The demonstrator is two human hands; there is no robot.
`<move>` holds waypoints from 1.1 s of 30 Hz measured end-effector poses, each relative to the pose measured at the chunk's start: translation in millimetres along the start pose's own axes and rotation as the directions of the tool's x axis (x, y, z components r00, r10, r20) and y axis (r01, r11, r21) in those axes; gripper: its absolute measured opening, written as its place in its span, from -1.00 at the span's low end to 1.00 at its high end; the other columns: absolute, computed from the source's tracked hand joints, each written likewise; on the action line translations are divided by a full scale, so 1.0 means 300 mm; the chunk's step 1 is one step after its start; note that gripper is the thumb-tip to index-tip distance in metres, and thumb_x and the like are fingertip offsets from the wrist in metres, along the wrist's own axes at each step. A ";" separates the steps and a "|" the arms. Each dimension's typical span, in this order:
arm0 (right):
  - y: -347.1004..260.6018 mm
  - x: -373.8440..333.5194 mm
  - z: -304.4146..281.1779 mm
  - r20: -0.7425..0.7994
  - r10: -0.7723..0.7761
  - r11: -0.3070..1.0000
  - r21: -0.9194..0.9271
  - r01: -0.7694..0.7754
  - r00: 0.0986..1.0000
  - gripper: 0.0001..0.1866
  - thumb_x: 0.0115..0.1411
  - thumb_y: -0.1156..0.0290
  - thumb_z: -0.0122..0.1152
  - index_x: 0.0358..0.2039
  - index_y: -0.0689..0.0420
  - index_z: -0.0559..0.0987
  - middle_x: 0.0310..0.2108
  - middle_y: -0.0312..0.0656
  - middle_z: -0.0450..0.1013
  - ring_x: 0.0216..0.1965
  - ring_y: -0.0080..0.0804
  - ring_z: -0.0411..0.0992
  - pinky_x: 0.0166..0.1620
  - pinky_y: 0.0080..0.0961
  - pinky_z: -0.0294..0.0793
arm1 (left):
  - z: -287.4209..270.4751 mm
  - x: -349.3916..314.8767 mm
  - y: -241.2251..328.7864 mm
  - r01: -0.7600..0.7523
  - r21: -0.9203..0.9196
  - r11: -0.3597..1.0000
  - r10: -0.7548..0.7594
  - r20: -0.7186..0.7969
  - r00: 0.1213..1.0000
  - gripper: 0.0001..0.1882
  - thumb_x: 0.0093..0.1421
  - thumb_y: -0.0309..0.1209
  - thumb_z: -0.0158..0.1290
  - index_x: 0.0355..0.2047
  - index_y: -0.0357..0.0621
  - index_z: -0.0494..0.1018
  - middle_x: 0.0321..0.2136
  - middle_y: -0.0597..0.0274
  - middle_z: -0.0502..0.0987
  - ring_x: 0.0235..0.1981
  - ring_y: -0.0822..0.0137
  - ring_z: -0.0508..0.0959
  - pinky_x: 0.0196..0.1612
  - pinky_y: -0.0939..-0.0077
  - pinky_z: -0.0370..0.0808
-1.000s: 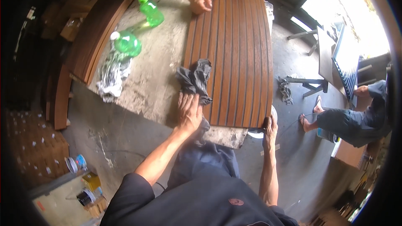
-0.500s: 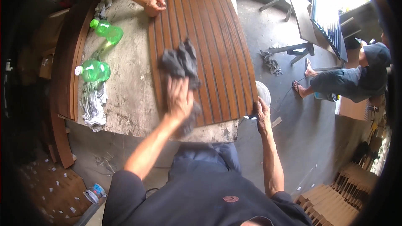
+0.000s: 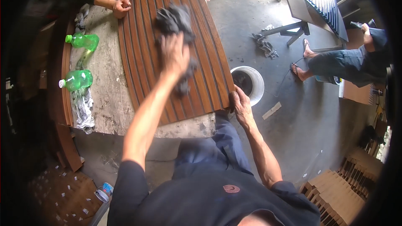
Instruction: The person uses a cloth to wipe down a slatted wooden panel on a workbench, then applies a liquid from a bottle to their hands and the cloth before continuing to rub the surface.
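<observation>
Since the earlier frame, the left hand has pushed the dark grey rag farther up the slatted wooden panel, away from the near edge and toward its middle. That hand lies flat on the rag with fingers spread, pressing it against the brown slats; part of the cloth bunches ahead of the fingertips and part trails beneath the wrist. At the panel's near right corner the right hand is curled over the edge, gripping the wood.

Under the panel is a rough grey worktable, whose left strip is bare of the panel. Two green plastic bottles lie on their sides along that left edge, one beyond the other, with a crumpled silvery plastic wrap near the table's near left corner. At the far edge another person's hands rest by the panel's far left corner, one closed into a fist. Beside the panel's near right corner a white bucket stands on the concrete floor.
</observation>
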State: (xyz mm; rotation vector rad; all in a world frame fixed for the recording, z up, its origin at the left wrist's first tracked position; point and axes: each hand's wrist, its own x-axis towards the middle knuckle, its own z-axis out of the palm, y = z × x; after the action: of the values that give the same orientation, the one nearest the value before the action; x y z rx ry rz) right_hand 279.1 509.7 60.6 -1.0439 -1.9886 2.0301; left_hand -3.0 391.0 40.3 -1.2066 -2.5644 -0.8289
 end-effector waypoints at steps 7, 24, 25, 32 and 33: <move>0.000 0.002 -0.036 0.102 -0.089 0.994 -0.050 0.095 0.991 -0.56 0.45 0.29 -0.09 0.25 0.19 0.36 -0.21 0.09 0.54 -0.24 -0.22 0.54 -0.10 -0.38 0.48 | -0.169 -0.508 0.410 0.037 -0.075 0.997 -0.022 0.191 0.981 -0.48 0.05 -0.47 -0.02 0.05 -0.47 0.40 -0.11 -0.28 0.47 0.07 -0.30 0.41 0.34 -0.28 0.06; 0.025 0.002 -0.052 0.113 -0.154 0.986 -0.053 0.161 0.982 -0.52 0.41 0.37 -0.03 0.30 0.21 0.30 -0.31 0.13 0.45 -0.27 -0.08 0.44 -0.19 -0.36 0.46 | -0.092 -0.415 0.457 -0.051 -0.098 0.994 0.080 0.322 0.943 -0.41 -0.02 -0.48 -0.07 0.09 -0.39 0.43 -0.11 -0.32 0.48 0.15 -0.39 0.35 0.37 -0.30 0.00; 0.012 0.003 -0.054 0.144 -0.103 0.989 -0.088 0.116 0.984 -0.53 0.39 0.41 -0.02 0.29 0.23 0.30 -0.05 0.31 0.47 0.04 0.21 0.46 0.00 -0.27 0.49 | -0.064 -0.348 0.415 -0.096 -0.062 0.993 0.110 0.277 0.955 -0.43 0.00 -0.48 -0.07 0.08 -0.37 0.44 -0.11 -0.31 0.48 0.14 -0.39 0.36 0.37 -0.29 0.02; 0.064 -0.028 -0.057 0.258 -0.188 0.964 0.235 0.128 0.948 -0.32 0.32 0.36 0.08 0.40 0.23 0.13 0.33 0.03 0.26 0.28 -0.30 0.29 0.26 -0.45 0.26 | 0.009 -0.021 0.253 0.008 -0.041 0.999 -0.002 0.161 0.987 -0.52 0.22 -0.41 -0.03 0.14 -0.32 0.43 0.05 -0.28 0.47 0.17 -0.23 0.38 0.38 -0.11 0.07; 0.114 -0.036 -0.058 0.201 -0.311 0.945 0.166 0.281 0.929 -0.27 0.27 0.42 0.13 0.41 0.23 0.11 0.36 0.02 0.21 0.28 -0.33 0.28 0.26 -0.46 0.25 | -0.015 -0.131 0.272 -0.056 -0.070 0.996 0.070 0.224 0.972 -0.49 0.19 -0.43 -0.03 0.17 -0.29 0.42 0.09 -0.28 0.44 0.21 -0.26 0.35 0.41 -0.12 0.01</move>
State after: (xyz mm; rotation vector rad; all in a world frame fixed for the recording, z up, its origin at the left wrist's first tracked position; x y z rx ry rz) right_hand 309.4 514.0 35.2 -0.4679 -1.9316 2.1512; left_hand 83.9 404.8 62.0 -1.4724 -2.6768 -0.8071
